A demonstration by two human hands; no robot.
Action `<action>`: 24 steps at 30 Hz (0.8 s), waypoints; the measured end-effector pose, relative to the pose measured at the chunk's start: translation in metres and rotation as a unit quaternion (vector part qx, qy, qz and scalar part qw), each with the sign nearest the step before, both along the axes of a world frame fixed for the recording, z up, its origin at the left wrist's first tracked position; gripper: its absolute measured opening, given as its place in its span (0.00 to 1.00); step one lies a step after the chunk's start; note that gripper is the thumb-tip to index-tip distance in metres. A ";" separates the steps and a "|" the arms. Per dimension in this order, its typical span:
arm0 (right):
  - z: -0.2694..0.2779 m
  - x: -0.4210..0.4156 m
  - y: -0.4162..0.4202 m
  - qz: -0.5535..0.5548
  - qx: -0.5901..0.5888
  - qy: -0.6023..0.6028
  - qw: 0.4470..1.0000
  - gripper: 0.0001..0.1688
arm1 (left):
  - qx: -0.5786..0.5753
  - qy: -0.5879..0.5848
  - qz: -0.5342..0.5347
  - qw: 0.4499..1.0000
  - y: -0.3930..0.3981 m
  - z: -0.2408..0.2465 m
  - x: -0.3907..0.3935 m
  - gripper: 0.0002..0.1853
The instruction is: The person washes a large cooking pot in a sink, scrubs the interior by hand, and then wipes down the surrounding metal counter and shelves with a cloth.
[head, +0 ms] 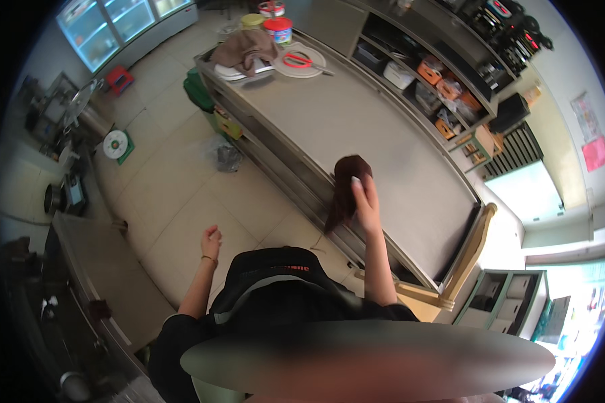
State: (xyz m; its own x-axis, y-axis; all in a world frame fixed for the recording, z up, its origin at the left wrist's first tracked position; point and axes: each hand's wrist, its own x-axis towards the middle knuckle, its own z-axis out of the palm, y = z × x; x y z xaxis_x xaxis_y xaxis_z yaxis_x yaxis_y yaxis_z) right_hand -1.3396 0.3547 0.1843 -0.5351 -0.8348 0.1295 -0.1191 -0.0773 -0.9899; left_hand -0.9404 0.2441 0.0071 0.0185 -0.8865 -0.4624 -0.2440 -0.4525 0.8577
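My right hand (pixel 365 204) grips a dark brown cloth (pixel 350 179), which hangs partly over the near edge of a long stainless-steel table (pixel 363 121). My left hand (pixel 211 244), with a bracelet at its wrist, hangs over the tiled floor, its fingers loosely curled and nothing seen in it. At the table's far end a grey-brown cloth (pixel 247 49) lies heaped on a white tray or lid (pixel 232 74). Beside it, red-handled scissors (pixel 300 61) rest on a round pale board (pixel 287 70).
Tubs with red lids (pixel 278 30) stand behind the board. A wooden frame (pixel 466 252) adjoins the table's near end. Shelves with orange baskets (pixel 428 70) line the far side. A steel counter (pixel 111 272) is at left; a dial scale (pixel 116 144) and a plastic bag (pixel 228 157) appear beyond.
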 end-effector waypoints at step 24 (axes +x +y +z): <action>-0.044 -0.040 0.156 -0.186 0.264 0.434 0.841 0.35 | -0.181 0.062 0.226 0.955 -0.002 0.098 0.015 0.10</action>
